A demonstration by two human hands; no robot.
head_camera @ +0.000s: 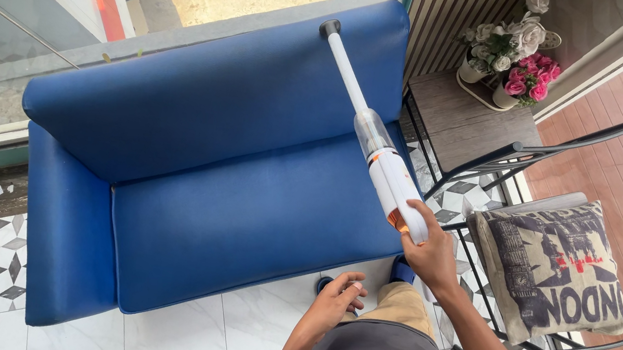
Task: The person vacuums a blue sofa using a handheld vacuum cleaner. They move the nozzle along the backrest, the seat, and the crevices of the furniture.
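The right hand [432,257] is closed around the handle end of a white handheld vacuum [387,172], which is held out from the grip with its clear dust cup beyond the hand and its long white tube reaching up to the top edge of the blue sofa [208,178]. The dark nozzle [330,28] at the far tip appears to be pressed against the crest of the backrest. Judging by this, the backrest is the part being worked on; any further pass would call for the nozzle to be kept flat against the upholstery.

The left hand [336,301] is held low, below and to the left of the grip, loosely curled; whether anything is held in it cannot be told.

To the right of the grip, a beige cushion [554,264] printed with dark lettering and a building motif is propped on a black metal chair [568,151]. Beyond it, pink and white flowers [520,54] are set on a small wooden table [469,119].
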